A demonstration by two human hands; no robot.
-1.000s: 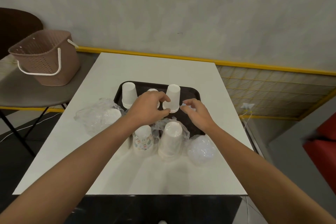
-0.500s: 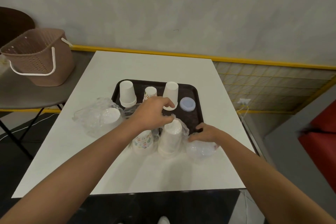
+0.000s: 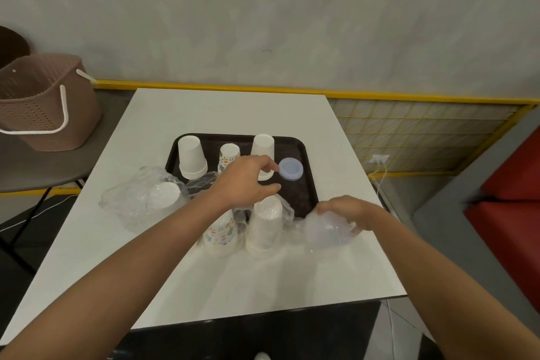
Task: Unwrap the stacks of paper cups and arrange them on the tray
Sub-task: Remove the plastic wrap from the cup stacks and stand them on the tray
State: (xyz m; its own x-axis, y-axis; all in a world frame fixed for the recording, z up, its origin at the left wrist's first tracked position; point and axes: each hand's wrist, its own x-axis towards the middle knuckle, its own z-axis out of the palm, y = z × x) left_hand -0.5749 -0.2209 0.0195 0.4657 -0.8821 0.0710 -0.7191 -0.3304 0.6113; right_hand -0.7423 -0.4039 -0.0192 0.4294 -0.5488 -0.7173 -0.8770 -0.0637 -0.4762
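At the far left a brown basket (image 3: 43, 102) with a white handle is set on a grey side table (image 3: 35, 166), apart from the white desk (image 3: 233, 280). On the left part of the desk a wrapped stack (image 3: 155, 199) of white cups is laid on its side in crumpled clear film, just beside the left edge of the black tray (image 3: 306, 184). Three bare stacks are stood upside down along the far side of the tray: a tall white stack (image 3: 191, 158), a short patterned stack (image 3: 229, 155) and a slim white stack (image 3: 263, 145). A pale blue lid (image 3: 290, 168) is laid flat to their right. The left hand (image 3: 248, 181) is held above the near edge of the tray, its fingers loosely bent and parted, with nothing seen in its grasp. Beneath it, on the desk just in front of the tray, a near patterned stack (image 3: 222, 231) and a near white stack (image 3: 264, 228) are stood upside down side by side, the white one partly in loosened film. Further right, the right hand (image 3: 347, 212) is curled over a clear plastic bundle (image 3: 327, 232), which is gripped on the desk by the near right corner of the tray; its contents cannot be told.
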